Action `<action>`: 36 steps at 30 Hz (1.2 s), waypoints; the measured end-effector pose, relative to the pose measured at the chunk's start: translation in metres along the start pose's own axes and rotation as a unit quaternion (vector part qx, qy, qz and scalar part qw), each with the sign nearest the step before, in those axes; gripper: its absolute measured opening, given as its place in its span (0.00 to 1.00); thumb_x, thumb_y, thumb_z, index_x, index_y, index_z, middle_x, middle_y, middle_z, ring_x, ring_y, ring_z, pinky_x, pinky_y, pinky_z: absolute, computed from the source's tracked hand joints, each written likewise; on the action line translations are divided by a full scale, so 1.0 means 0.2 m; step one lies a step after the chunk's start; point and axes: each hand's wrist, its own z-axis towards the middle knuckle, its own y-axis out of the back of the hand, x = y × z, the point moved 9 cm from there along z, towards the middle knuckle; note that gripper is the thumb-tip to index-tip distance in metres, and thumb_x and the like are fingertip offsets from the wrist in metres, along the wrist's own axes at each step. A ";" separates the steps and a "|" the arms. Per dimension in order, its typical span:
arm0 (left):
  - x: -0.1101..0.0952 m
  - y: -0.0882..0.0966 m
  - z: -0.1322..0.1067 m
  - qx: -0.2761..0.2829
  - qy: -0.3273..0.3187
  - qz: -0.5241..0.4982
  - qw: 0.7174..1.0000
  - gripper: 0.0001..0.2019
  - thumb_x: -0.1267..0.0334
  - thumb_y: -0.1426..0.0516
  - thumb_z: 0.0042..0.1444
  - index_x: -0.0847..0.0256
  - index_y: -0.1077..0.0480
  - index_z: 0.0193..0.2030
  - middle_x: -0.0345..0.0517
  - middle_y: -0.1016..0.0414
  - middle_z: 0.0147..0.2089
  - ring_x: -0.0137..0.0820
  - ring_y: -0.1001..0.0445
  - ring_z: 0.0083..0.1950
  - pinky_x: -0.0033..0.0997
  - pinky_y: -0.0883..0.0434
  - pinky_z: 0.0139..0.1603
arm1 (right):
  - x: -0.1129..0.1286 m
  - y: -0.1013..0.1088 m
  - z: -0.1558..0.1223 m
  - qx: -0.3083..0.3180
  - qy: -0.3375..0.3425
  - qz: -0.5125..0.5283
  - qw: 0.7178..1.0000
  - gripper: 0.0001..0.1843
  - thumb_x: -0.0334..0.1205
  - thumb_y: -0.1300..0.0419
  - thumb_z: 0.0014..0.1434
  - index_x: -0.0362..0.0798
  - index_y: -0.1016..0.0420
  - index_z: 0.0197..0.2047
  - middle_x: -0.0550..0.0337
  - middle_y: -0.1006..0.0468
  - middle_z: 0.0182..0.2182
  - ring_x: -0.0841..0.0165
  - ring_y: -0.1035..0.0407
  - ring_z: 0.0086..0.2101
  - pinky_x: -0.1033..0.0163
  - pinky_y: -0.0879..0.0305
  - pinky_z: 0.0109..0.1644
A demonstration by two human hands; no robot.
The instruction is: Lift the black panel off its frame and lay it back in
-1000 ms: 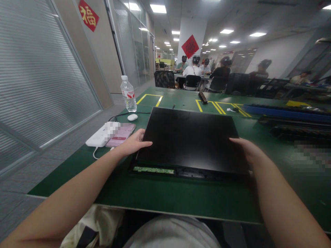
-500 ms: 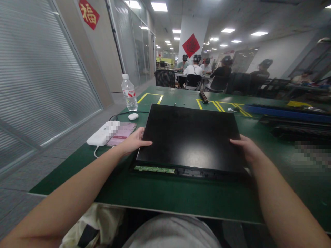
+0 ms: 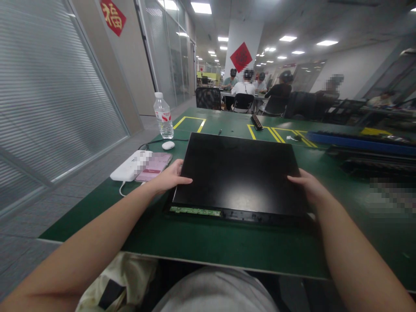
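Observation:
Between my hands is a black display panel (image 3: 240, 173), its glossy face up and catching a light reflection. My left hand (image 3: 172, 177) grips its left edge, thumb on the face and fingers hidden beneath. On the opposite edge my right hand (image 3: 307, 184) does the same, thumb on top. A dark frame shows under the panel's near edge, with a green circuit board strip (image 3: 195, 211) along its left part. I cannot tell whether the panel rests on that frame or is slightly above it.
A phone (image 3: 154, 167), a white power bank (image 3: 130, 166), a white earbud case (image 3: 168, 145) and a water bottle (image 3: 163, 117) stand left on the green table (image 3: 227, 247). Dark long parts (image 3: 373, 164) lie at right. People (image 3: 245, 86) sit farther back.
The panel has shifted very slightly in view and its far edge sits a touch lower. Both hands keep their hold; the camera view has moved a little.

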 end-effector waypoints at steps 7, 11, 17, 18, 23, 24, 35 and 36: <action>0.03 0.03 0.01 -0.013 0.006 0.016 1.000 0.35 0.73 0.27 0.34 0.58 0.37 0.49 0.50 0.19 0.52 0.52 0.24 0.62 0.58 0.29 0.62 | 0.00 -0.01 -0.01 0.001 0.001 -0.004 1.000 0.26 0.33 0.30 0.43 0.55 0.24 0.48 0.56 0.15 0.43 0.54 0.20 0.42 0.53 0.24 0.43; 0.01 0.03 0.01 -0.011 0.003 0.016 1.000 0.34 0.73 0.27 0.34 0.58 0.36 0.48 0.50 0.19 0.52 0.52 0.24 0.62 0.59 0.29 0.62 | -0.01 0.00 0.00 0.005 0.001 0.001 1.000 0.27 0.33 0.29 0.43 0.55 0.24 0.49 0.56 0.15 0.43 0.54 0.20 0.41 0.52 0.24 0.43; 0.00 0.02 0.01 -0.013 -0.005 0.018 1.000 0.33 0.74 0.27 0.34 0.58 0.35 0.48 0.49 0.19 0.52 0.51 0.24 0.62 0.57 0.31 0.64 | 0.00 0.00 0.00 0.006 0.012 0.000 1.000 0.27 0.33 0.29 0.44 0.55 0.25 0.49 0.56 0.15 0.43 0.54 0.20 0.42 0.52 0.23 0.44; 0.00 0.02 0.01 -0.014 -0.007 0.018 1.000 0.33 0.74 0.27 0.34 0.59 0.35 0.48 0.49 0.19 0.52 0.51 0.24 0.62 0.57 0.31 0.64 | 0.01 0.00 0.00 0.007 0.013 -0.002 1.000 0.27 0.34 0.29 0.44 0.55 0.25 0.49 0.56 0.15 0.43 0.54 0.20 0.42 0.52 0.23 0.44; 0.00 0.02 0.01 -0.011 -0.005 0.018 1.000 0.33 0.74 0.27 0.35 0.58 0.35 0.48 0.48 0.19 0.51 0.51 0.23 0.60 0.57 0.29 0.62 | 0.00 -0.01 0.00 0.001 0.010 -0.012 1.000 0.24 0.34 0.30 0.45 0.55 0.24 0.48 0.55 0.15 0.42 0.54 0.20 0.42 0.52 0.23 0.45; 0.00 0.02 0.01 -0.011 -0.005 0.018 1.000 0.32 0.74 0.27 0.35 0.58 0.35 0.47 0.48 0.19 0.51 0.50 0.23 0.60 0.56 0.29 0.62 | 0.00 -0.01 0.00 -0.002 0.009 -0.011 1.000 0.25 0.33 0.30 0.45 0.55 0.24 0.47 0.55 0.15 0.42 0.54 0.20 0.42 0.52 0.23 0.45; 0.00 0.01 0.00 -0.014 0.015 0.023 1.000 0.33 0.74 0.27 0.34 0.58 0.35 0.47 0.48 0.18 0.50 0.50 0.23 0.60 0.57 0.30 0.63 | -0.01 0.00 0.01 -0.008 -0.009 -0.006 1.000 0.24 0.32 0.31 0.45 0.55 0.25 0.47 0.56 0.15 0.40 0.55 0.20 0.37 0.52 0.24 0.40; 0.00 0.01 0.00 -0.013 0.014 0.025 1.000 0.32 0.74 0.27 0.34 0.58 0.35 0.47 0.49 0.18 0.50 0.50 0.23 0.60 0.57 0.30 0.63 | -0.01 0.00 0.01 -0.007 -0.010 -0.006 1.000 0.24 0.32 0.31 0.45 0.55 0.25 0.47 0.56 0.15 0.40 0.55 0.20 0.37 0.52 0.24 0.40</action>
